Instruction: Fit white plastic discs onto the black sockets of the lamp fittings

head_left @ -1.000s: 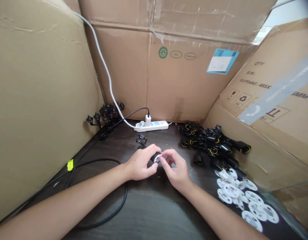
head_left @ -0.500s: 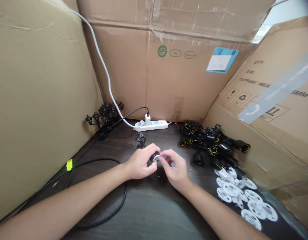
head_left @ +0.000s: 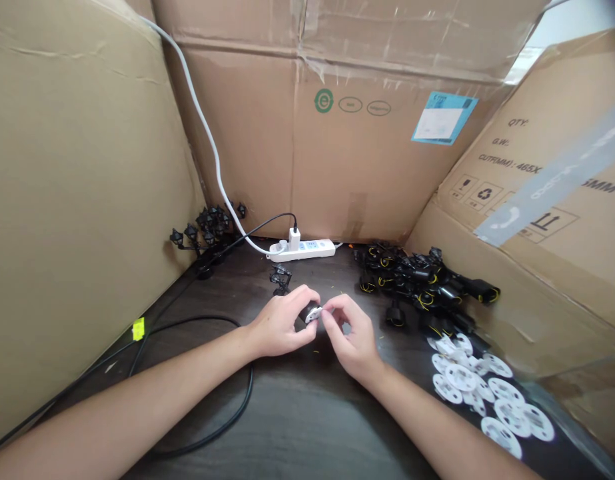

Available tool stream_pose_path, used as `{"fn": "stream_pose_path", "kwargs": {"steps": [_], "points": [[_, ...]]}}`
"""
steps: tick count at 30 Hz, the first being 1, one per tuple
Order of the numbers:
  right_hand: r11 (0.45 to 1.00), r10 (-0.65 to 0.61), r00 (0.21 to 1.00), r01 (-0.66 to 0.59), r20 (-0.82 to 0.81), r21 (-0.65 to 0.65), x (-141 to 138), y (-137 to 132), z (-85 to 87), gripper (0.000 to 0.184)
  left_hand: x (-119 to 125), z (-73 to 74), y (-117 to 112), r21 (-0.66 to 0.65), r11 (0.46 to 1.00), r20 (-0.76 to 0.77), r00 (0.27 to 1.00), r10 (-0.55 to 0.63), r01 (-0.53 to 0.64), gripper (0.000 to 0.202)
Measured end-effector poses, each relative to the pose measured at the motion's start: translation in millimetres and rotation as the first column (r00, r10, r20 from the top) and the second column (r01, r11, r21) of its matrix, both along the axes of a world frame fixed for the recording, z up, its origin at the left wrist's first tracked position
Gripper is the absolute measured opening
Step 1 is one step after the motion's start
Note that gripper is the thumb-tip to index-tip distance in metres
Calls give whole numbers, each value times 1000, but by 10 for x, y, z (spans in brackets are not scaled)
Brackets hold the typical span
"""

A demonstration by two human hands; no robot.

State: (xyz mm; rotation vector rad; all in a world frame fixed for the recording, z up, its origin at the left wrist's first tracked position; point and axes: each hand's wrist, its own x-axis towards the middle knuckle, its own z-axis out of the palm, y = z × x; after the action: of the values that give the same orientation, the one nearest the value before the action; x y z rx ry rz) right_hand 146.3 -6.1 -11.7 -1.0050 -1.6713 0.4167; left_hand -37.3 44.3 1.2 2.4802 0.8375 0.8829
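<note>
In the head view, the left hand [head_left: 287,325] was curled with its thumb and fingers around a black cylindrical lamp base [head_left: 305,312], gripping it by the sides above the middle of the dark wood-grain tabletop [head_left: 307,413]. A white slotted disc [head_left: 314,315] sat at the base's end, facing the right hand [head_left: 352,331]. That hand had thumb and forefinger drawn almost together at the disc's edge, the other fingers bent; whether it pinched the disc could not be told.

Half a second earlier the disc had appeared nearly edge-on, with the right fingertips overlapping it; now more of its face showed and the fingertips lay at its rim. The left hand had hardly shifted.

One small cluster of black lantern heads [head_left: 280,277] showed just beyond the left hand. At least ten loose white discs [head_left: 461,377] lay at right, below one heap of black lamp parts [head_left: 422,283] with yellow wires, too tangled to count. There were one white power strip [head_left: 312,251], one white adapter [head_left: 294,240] plugged into it, and one yellow tag [head_left: 138,329].
</note>
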Motion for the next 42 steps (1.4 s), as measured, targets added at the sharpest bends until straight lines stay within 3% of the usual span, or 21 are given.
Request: {"fn": "stream_pose_path", "kwargs": {"steps": [3,7,10,16,23,31,42], "points": [[1000,27,1000,-27,5,-10,5,-2,5,1,-2,-12,6,7,1000,3,1000,-14,14,20],[1000,27,999,-27,24,1,2,-4,18,7,1,-25,16,28,1000,-2,1000,-7,7,17],[998,8,1000,-8,8,-63,-7,-9,1,11,4,-21,14,45,999,6,1000,3,-3,16],[939,24,968,-108,-249,-328,-72,-16,-6,27,9,-28,13,56,998,20,1000,3,-4,17],[866,-57,893,-179,-446,-468,-157,-106,50,48,4,-3,-5,30,997,18,997,-70,69,21],[832,-93,895,-171,-437,-528,-101,-216,41,50,2,11,-17,53,992,-67,991,-114,118,17],[847,-73,921,-145,-382,-512,-65,-264,63,44,12,29,-19,-7,989,-128,981,-149,149,20]]}}
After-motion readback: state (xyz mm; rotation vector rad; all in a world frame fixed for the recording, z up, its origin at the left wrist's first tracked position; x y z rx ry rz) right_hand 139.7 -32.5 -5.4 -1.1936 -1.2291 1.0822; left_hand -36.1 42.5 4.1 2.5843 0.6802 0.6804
